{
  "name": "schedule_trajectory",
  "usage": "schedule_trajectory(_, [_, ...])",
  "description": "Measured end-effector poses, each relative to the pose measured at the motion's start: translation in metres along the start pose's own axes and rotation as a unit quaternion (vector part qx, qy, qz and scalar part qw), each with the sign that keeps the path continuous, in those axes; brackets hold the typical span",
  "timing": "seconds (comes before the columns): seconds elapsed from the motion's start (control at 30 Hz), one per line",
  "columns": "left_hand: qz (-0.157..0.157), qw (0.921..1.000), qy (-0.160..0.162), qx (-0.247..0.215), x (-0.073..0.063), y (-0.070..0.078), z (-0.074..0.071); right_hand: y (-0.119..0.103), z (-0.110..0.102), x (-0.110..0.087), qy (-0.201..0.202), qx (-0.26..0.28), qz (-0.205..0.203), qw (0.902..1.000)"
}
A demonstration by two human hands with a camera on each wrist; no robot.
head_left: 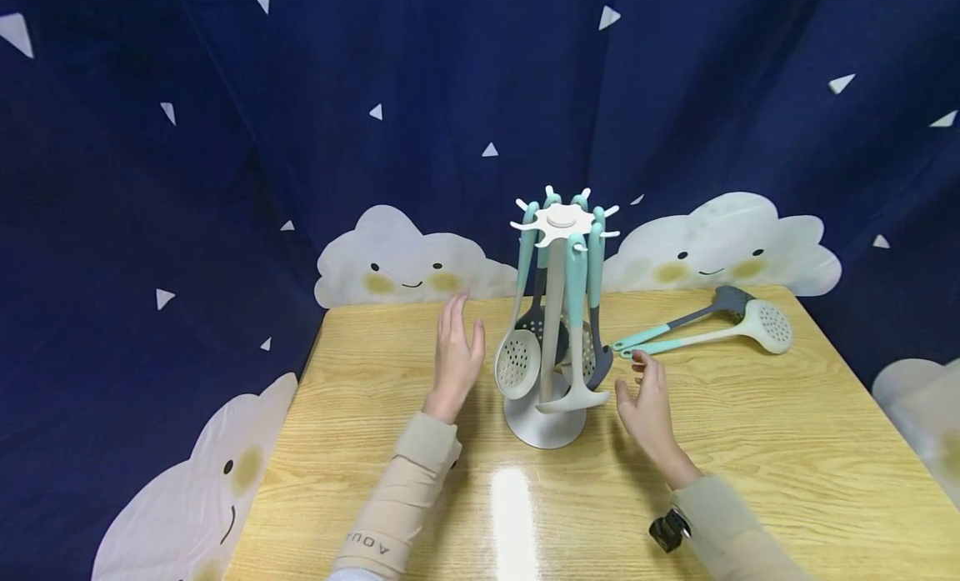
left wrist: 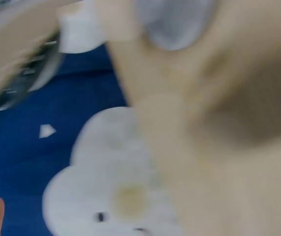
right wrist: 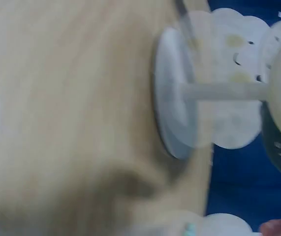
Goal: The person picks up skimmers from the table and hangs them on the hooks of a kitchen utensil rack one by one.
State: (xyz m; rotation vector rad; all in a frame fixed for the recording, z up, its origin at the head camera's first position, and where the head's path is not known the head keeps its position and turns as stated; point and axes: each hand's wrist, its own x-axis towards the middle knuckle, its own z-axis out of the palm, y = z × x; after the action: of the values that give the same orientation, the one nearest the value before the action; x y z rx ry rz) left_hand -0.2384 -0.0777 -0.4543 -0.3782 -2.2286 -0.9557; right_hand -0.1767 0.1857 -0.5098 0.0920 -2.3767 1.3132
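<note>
White and loaded, the rack would probably handle best with light, even contact, lest its utensils swing. It stands between the left hand and right hand, apparently touching neither. Left fingers lie close together, thumb apart; right fingers curve loosely, thumb apart, seemingly holding nothing.

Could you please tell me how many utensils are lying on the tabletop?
2: a pale skimmer and, just beyond it, a dark utensil, both right of the rack. The rack may hide others.
</note>
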Motion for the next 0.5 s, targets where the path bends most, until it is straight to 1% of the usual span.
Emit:
schedule_trajectory(0.03, [-0.025, 0.9994, -0.025, 0.000, -0.005, -0.006, 0.004, 0.003, 0.003, -0.003, -0.031, -0.014, 0.023, 0.9992])
schedule_trajectory(0.1, [-0.069, 0.9947, -0.076, -0.003, -0.015, -0.016, 0.012, 0.008, 0.009, -0.010, -0.090, -0.042, 0.059, 0.9934])
schedule_trajectory(0.13, [-0.088, 0.9909, -0.102, -0.007, -0.020, -0.021, 0.016, 0.010, 0.012, -0.013, -0.116, -0.054, 0.069, 0.9893])
schedule_trajectory(0.2, [-0.111, 0.9832, -0.143, -0.019, -0.029, -0.029, 0.024, 0.014, 0.019, -0.020, -0.153, -0.066, 0.073, 0.9833])
schedule_trajectory(0.27, [-0.121, 0.9757, -0.180, -0.029, -0.038, -0.036, 0.032, 0.017, 0.027, -0.026, -0.171, -0.058, 0.065, 0.9815])
schedule_trajectory(0.37, [-0.126, 0.9649, -0.226, -0.043, -0.050, -0.043, 0.042, 0.021, 0.039, -0.036, -0.175, -0.032, 0.039, 0.9833])
schedule_trajectory(0.43, [-0.130, 0.9564, -0.255, -0.058, -0.057, -0.046, 0.047, 0.022, 0.046, -0.041, -0.182, -0.037, 0.028, 0.9821])
schedule_trajectory(0.5, [-0.137, 0.9473, -0.280, -0.076, -0.064, -0.046, 0.051, 0.021, 0.052, -0.045, -0.190, -0.049, 0.029, 0.9800])
